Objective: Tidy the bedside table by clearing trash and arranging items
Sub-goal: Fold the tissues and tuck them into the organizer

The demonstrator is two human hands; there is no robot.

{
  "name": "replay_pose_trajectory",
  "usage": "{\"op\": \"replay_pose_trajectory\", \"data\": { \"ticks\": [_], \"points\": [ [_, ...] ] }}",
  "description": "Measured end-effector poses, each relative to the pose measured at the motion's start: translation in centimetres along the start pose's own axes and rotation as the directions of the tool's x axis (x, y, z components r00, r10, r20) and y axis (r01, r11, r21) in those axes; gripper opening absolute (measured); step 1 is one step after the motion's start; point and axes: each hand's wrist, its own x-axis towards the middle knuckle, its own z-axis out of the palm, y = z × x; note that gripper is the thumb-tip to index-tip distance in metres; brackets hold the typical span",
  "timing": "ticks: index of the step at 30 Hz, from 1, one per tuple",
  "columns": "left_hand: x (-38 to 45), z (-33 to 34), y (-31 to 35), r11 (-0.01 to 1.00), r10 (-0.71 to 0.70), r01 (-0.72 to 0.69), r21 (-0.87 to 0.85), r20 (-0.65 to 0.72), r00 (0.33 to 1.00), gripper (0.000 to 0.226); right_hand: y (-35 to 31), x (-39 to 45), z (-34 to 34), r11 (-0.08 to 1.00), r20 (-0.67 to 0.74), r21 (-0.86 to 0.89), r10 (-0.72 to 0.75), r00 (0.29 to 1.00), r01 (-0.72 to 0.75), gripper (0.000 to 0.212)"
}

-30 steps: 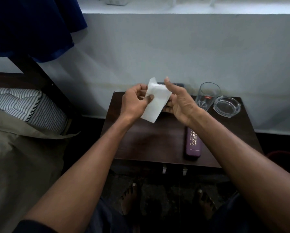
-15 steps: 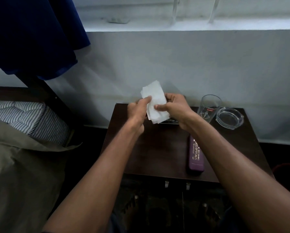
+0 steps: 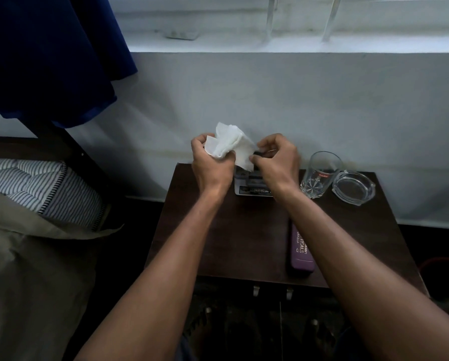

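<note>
My left hand [image 3: 210, 165] bunches the white tissue [image 3: 229, 145] above the bedside table [image 3: 218, 230]; my right hand [image 3: 278, 162] pinches its edge, hiding a grey gadget [image 3: 246, 187]. Rightward: purple spectacle case [image 3: 302, 252], drinking glass [image 3: 319, 174], glass ashtray [image 3: 353, 187].

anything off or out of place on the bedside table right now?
Nothing is spilled or broken. The only odd item is the white tissue, crumpled between the left hand and right hand above the table. The glass stands upright beside the ashtray; the purple case lies flat.
</note>
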Motion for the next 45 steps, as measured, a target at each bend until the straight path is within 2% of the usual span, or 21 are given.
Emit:
{"op": "replay_pose_trajectory", "data": {
  "ticks": [1, 5, 8, 10, 13, 16, 20, 22, 26, 29, 32, 36, 41, 45],
  "points": [
    [-0.1, 0.2, 0.1, 1.000, 0.002, -0.002, 0.001, -0.001, 1.000, 0.053, 0.0, 0.0, 0.3, 0.999, 0.057, 0.045, 0.013, 0.998, -0.015, 0.025],
    [-0.1, 0.8, 0.1, 0.999, -0.021, 0.020, 0.031, 0.039, 0.999, 0.041, 0.7, 0.2, 1.4, 0.978, 0.179, 0.142, 0.126, 0.976, -0.153, 0.035],
    [-0.2, 1.1, -0.3, 0.975, -0.201, 0.213, -0.060, 0.162, 0.966, 0.014, 0.8, 0.0, 1.4, 0.943, 0.265, 0.216, 0.192, 0.945, -0.253, 0.038],
    [-0.3, 1.2, -0.5, 0.942, -0.292, 0.318, -0.112, 0.199, 0.935, 0.013, 0.7, -0.2, 1.6, 0.941, 0.302, 0.213, 0.192, 0.934, -0.263, 0.047],
    [0.1, 1.1, -0.8, 0.920, -0.330, 0.366, -0.140, 0.225, 0.917, 0.012, 1.1, 0.1, 1.9, 0.936, 0.339, 0.206, 0.205, 0.918, -0.285, 0.052],
    [0.3, 1.0, -0.5, 0.963, -0.261, 0.270, -0.013, 0.224, 0.939, 0.022, 1.2, 0.5, 2.1, 0.947, 0.364, 0.159, 0.208, 0.908, -0.281, 0.060],
    [0.2, 0.8, -0.4, 0.964, -0.145, 0.080, 0.253, 0.250, 0.957, 0.009, 0.9, 0.4, 2.0, 0.961, 0.362, 0.137, 0.178, 0.915, -0.241, 0.056],
    [0.3, 0.8, -0.7, 0.949, -0.119, 0.027, 0.314, 0.278, 0.953, 0.007, 0.8, 0.1, 2.1, 0.970, 0.352, 0.115, 0.162, 0.922, -0.214, 0.056],
    [0.1, 1.1, -1.0, 0.926, -0.059, -0.070, 0.372, 0.325, 0.944, 0.019, 1.2, 0.2, 2.6, 0.971, 0.327, 0.117, 0.163, 0.931, -0.211, 0.051],
    [0.1, 1.1, -1.2, 0.918, 0.014, -0.154, 0.364, 0.361, 0.933, 0.040, 1.5, 0.6, 2.6, 0.958, 0.262, 0.130, 0.215, 0.941, -0.255, 0.044],
    [0.5, 1.0, -1.6, 0.941, 0.037, -0.152, 0.302, 0.355, 0.934, 0.061, 1.7, 0.8, 2.4, 0.943, 0.238, 0.164, 0.246, 0.940, -0.288, 0.042],
    [0.5, 0.9, -1.8, 0.959, 0.049, -0.148, 0.241, 0.374, 0.926, 0.054, 1.7, 0.7, 2.2, 0.931, 0.231, 0.215, 0.245, 0.942, -0.295, 0.018],
    [-0.3, 1.2, -0.8, 0.924, 0.180, -0.257, 0.284, 0.268, 0.946, 0.061, 2.0, 0.8, 2.0, 0.962, 0.201, 0.145, 0.202, 0.959, -0.233, 0.026],
    [-1.7, 1.9, 1.1, 0.892, 0.306, -0.362, 0.271, 0.230, 0.924, 0.048, 1.3, 1.2, 0.5, 0.995, 0.116, -0.026, 0.099, 0.988, -0.096, 0.030]
  ]
}}
